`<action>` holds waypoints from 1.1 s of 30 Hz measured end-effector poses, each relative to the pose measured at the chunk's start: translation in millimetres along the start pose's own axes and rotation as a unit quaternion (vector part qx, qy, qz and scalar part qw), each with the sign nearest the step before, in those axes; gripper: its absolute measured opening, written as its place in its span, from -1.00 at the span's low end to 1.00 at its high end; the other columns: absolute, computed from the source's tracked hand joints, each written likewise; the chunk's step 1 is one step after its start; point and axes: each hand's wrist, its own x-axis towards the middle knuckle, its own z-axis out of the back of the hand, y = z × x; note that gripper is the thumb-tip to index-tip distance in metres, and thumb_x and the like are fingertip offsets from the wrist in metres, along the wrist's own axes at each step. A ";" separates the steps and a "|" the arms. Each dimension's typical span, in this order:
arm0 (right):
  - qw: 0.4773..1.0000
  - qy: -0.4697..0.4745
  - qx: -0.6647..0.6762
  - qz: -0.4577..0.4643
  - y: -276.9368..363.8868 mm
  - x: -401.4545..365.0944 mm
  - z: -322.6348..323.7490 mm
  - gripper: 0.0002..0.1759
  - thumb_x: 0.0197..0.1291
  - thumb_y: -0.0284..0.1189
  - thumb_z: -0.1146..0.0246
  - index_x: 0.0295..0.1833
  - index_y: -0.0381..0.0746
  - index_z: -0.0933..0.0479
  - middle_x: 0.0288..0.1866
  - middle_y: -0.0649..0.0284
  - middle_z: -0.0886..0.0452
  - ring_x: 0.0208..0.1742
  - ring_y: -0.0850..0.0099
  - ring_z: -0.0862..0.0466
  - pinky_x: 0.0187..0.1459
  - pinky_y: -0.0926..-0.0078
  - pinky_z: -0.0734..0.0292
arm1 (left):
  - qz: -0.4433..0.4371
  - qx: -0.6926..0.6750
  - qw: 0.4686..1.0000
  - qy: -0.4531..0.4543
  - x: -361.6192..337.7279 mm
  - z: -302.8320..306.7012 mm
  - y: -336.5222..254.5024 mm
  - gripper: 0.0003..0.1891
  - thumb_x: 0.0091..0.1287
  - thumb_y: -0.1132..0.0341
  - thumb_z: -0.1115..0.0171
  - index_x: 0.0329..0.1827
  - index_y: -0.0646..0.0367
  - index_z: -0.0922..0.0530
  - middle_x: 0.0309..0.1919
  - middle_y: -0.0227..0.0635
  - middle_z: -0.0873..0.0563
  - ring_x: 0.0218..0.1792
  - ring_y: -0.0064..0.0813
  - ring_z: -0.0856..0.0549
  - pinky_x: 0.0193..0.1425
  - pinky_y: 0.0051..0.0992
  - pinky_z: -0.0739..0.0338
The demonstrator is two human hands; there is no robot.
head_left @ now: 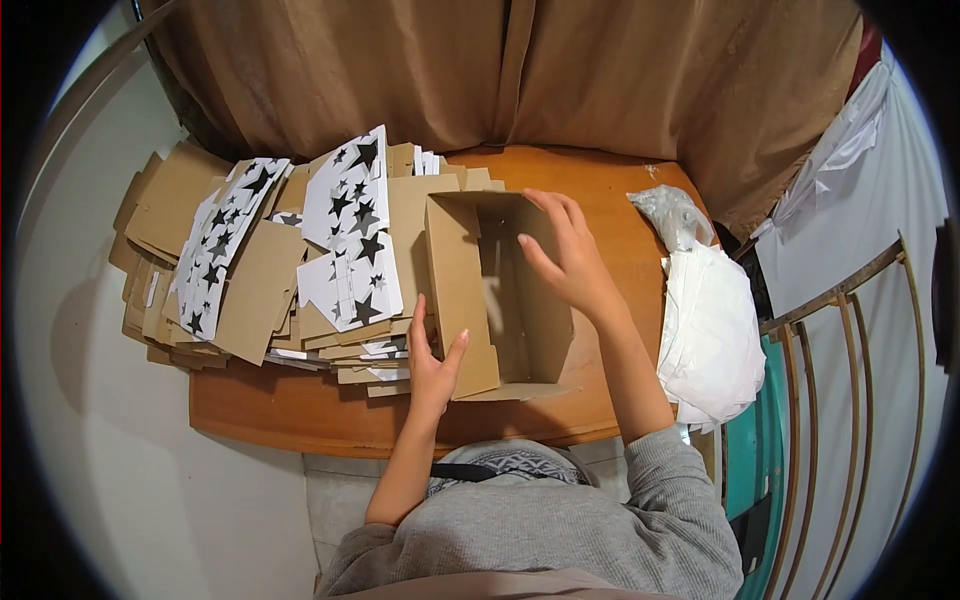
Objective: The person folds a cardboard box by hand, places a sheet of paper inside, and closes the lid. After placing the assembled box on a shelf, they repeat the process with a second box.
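Note:
An open-topped brown cardboard box (462,290) stands on the table in front of me, its inside facing up. Against its left wall, near the front corner, lies my left hand (433,368), fingers stretched out and thumb apart. My right hand (575,262) is over the far right part of the box, its fingers spread, with fingertips right at the far rim and the thumb over the opening. Neither hand is wrapped round anything. To the left of the box, star-printed white-and-black cardboard pieces (343,205) rest on piles of flat brown cardboard (258,285).
The wooden table (610,180) has a curved front edge. At its right lie a clear plastic bag (672,215) and a stack of white sheets (708,335). A brown curtain (600,80) hangs behind, and a wooden rack (850,330) stands at the right.

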 end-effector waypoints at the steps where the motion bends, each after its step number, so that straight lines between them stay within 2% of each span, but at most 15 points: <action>1: 1.000 0.001 0.001 -0.001 10.2 -5.6 5.8 -0.46 0.21 -0.33 -0.22 0.31 -0.13 -0.34 0.26 -0.08 -0.36 0.26 0.00 -0.43 0.21 0.18 -0.38 | 0.018 -0.024 1.000 -0.010 1.3 -0.4 -4.1 -0.22 0.25 0.33 -0.32 0.50 0.11 -0.10 0.38 -0.04 -0.24 0.35 -0.21 -0.32 0.38 -0.29 -0.28; 4: 0.999 0.019 0.025 0.037 39.8 -31.7 26.9 -0.61 0.17 -0.43 -0.25 0.14 -0.20 -0.50 0.18 0.03 -0.49 0.23 0.09 -0.48 0.27 0.22 -0.33 | 0.021 -0.051 0.998 -0.027 7.3 -0.4 -4.4 -0.24 0.27 0.33 -0.30 0.50 0.10 -0.10 0.37 -0.06 -0.25 0.32 -0.25 -0.36 0.33 -0.32 -0.33; 6: 0.985 0.137 0.075 0.069 50.3 -49.6 37.8 -0.70 0.16 -0.34 -0.31 0.01 -0.14 -0.57 -0.01 0.16 -0.59 0.17 0.16 -0.53 0.20 0.27 -0.39 | 0.021 -0.093 0.995 -0.021 11.2 -1.5 -14.6 -0.25 0.28 0.35 -0.29 0.50 0.10 -0.11 0.37 -0.07 -0.25 0.31 -0.26 -0.37 0.33 -0.32 -0.34; 9: 0.985 0.138 0.001 0.105 59.9 -70.4 34.6 -0.76 0.15 -0.34 -0.33 -0.07 -0.11 -0.60 -0.18 0.26 -0.64 0.01 0.25 -0.60 0.09 0.30 -0.44 | 0.015 -0.129 0.991 -0.015 14.5 -1.0 -12.5 -0.28 0.32 0.38 -0.24 0.50 0.08 -0.10 0.35 -0.09 -0.26 0.28 -0.27 -0.39 0.30 -0.31 -0.36; 11: 0.986 0.152 -0.008 0.065 49.3 -81.3 29.8 -0.77 0.12 -0.35 -0.34 -0.09 -0.11 -0.62 -0.21 0.27 -0.64 -0.07 0.28 -0.61 0.04 0.28 -0.44 | 0.007 -0.122 0.992 -0.015 15.1 -0.9 -10.7 -0.30 0.34 0.40 -0.20 0.51 0.05 -0.08 0.33 -0.11 -0.27 0.27 -0.28 -0.40 0.28 -0.31 -0.39; 13: 0.986 0.166 -0.017 0.024 38.2 -92.3 20.9 -0.78 0.09 -0.37 -0.36 -0.11 -0.11 -0.64 -0.23 0.28 -0.65 -0.16 0.31 -0.62 -0.01 0.25 -0.45 | -0.067 0.068 0.995 -0.038 11.8 -0.6 -16.3 -0.31 0.34 0.42 -0.18 0.50 0.05 -0.09 0.33 -0.01 -0.23 0.33 -0.16 -0.32 0.37 -0.19 -0.26; 14: 0.990 0.141 -0.016 0.005 33.8 -95.3 15.3 -0.80 0.10 -0.39 -0.35 -0.12 -0.10 -0.64 -0.27 0.30 -0.64 -0.23 0.32 -0.60 -0.06 0.27 -0.43 | -0.069 0.067 0.995 -0.037 10.9 -0.5 -18.3 -0.31 0.34 0.42 -0.18 0.50 0.05 -0.09 0.33 -0.01 -0.23 0.33 -0.16 -0.32 0.37 -0.19 -0.26; 16: 0.993 0.113 -0.020 -0.011 25.6 -95.5 8.3 -0.82 0.11 -0.41 -0.33 -0.14 -0.10 -0.64 -0.31 0.31 -0.63 -0.30 0.34 -0.57 -0.10 0.28 -0.42 | -0.232 0.284 0.930 0.002 9.8 -1.0 -27.1 -0.38 0.33 0.44 -0.15 0.47 -0.05 -0.21 0.35 0.14 -0.15 0.39 -0.01 -0.18 0.45 -0.13 -0.11; 17: 0.994 0.102 -0.021 -0.013 22.7 -96.8 5.6 -0.84 0.13 -0.41 -0.31 -0.14 -0.10 -0.62 -0.30 0.31 -0.60 -0.26 0.32 -0.56 -0.09 0.32 -0.40 | -0.236 0.324 0.916 0.027 8.9 -2.3 -33.2 -0.43 0.28 0.45 -0.16 0.35 -0.30 -0.40 0.45 -0.02 -0.05 0.46 0.09 0.00 0.48 0.07 0.11; 18: 0.995 0.092 -0.021 -0.016 23.6 -97.5 4.0 -0.85 0.15 -0.40 -0.29 -0.14 -0.11 -0.60 -0.30 0.31 -0.57 -0.23 0.30 -0.55 -0.08 0.35 -0.38 | -0.235 0.324 0.916 0.029 8.7 -2.5 -41.5 -0.43 0.28 0.45 -0.16 0.35 -0.30 -0.40 0.45 -0.02 -0.05 0.46 0.09 0.00 0.48 0.07 0.11; 20: 0.995 0.081 -0.053 -0.011 29.2 -95.5 3.9 -0.84 0.17 -0.40 -0.28 -0.12 -0.10 -0.59 -0.26 0.32 -0.56 -0.19 0.31 -0.54 -0.06 0.36 -0.36 | -0.291 0.577 0.757 0.096 12.2 0.1 -53.3 -0.60 0.29 0.36 -0.12 0.16 -0.33 -0.57 0.46 -0.27 -0.11 0.48 0.06 0.08 0.44 0.26 0.24; 24: 0.990 0.070 -0.123 -0.001 29.6 -94.7 -0.2 -0.81 0.21 -0.36 -0.24 -0.06 -0.08 -0.55 -0.14 0.33 -0.54 -0.08 0.31 -0.50 -0.01 0.33 -0.31 | -0.333 0.568 0.743 0.122 29.2 -0.9 -56.3 -0.65 0.23 0.31 -0.13 0.05 -0.32 -0.62 0.46 -0.47 -0.15 0.50 0.04 0.14 0.38 0.39 0.34; 27: 0.985 0.046 -0.166 0.019 23.9 -94.5 -4.4 -0.82 0.25 -0.30 -0.20 -0.06 -0.07 -0.54 -0.12 0.33 -0.53 -0.07 0.31 -0.50 0.02 0.31 -0.28 | -0.249 0.597 0.742 0.173 36.9 -3.2 -64.7 -0.68 0.18 0.32 -0.13 -0.01 -0.25 -0.63 0.42 -0.41 -0.20 0.50 0.10 0.17 0.39 0.40 0.29; 29: 0.982 0.047 -0.185 -0.005 23.8 -92.8 -7.2 -0.82 0.26 -0.28 -0.19 -0.07 -0.07 -0.54 -0.13 0.32 -0.53 -0.07 0.31 -0.50 0.01 0.29 -0.30 | -0.231 0.543 0.785 0.187 40.7 -5.0 -57.2 -0.74 0.16 0.28 -0.18 -0.08 -0.24 -0.62 0.38 -0.41 -0.26 0.49 0.15 0.16 0.28 0.57 0.23; 33: 0.977 0.077 -0.181 -0.083 14.2 -93.4 -20.7 -0.83 0.29 -0.25 -0.15 -0.10 -0.04 -0.53 -0.16 0.28 -0.52 -0.05 0.30 -0.51 -0.08 0.23 -0.36 | -0.280 0.465 0.821 0.176 39.4 -5.8 -42.9 -0.73 0.16 0.31 -0.16 -0.08 -0.21 -0.62 0.33 -0.39 -0.29 0.47 0.21 0.18 0.26 0.58 0.13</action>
